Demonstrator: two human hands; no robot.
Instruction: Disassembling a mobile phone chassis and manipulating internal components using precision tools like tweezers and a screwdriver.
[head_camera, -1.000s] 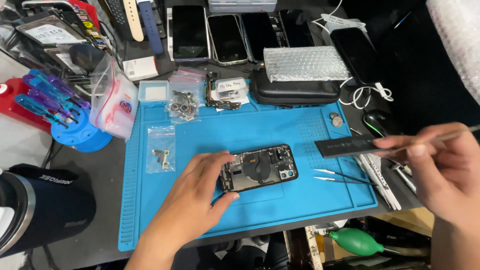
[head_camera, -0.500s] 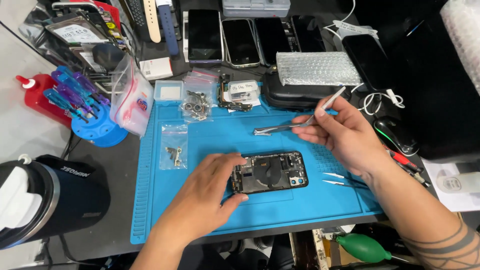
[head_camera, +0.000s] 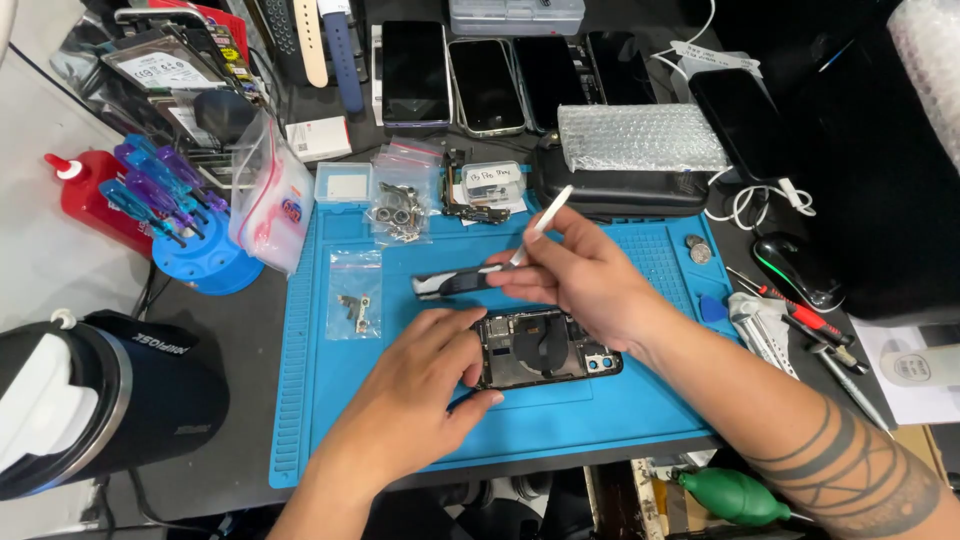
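An opened phone (head_camera: 548, 352) with its insides showing lies on the blue work mat (head_camera: 320, 400). My left hand (head_camera: 425, 385) grips the phone's left end, thumb under its lower edge and fingers on top. Just above the phone, my right hand (head_camera: 585, 280) pinches a thin white-tipped tool (head_camera: 545, 218). A long dark strip part (head_camera: 455, 284) hangs at the tool's lower tip and points left over the mat.
Small bags of screws (head_camera: 355, 302) lie on the mat's left part. A blue screwdriver stand (head_camera: 195, 245), red bottle (head_camera: 85, 200) and black tumbler (head_camera: 100, 400) stand at left. Several phones (head_camera: 480, 80), bubble wrap (head_camera: 640, 135) and a black case (head_camera: 620, 188) line the back. Hand tools (head_camera: 795, 325) lie right.
My right hand has swung from the far right to just above the phone, carrying the dark strip on the tool. My left hand has stayed on the phone.
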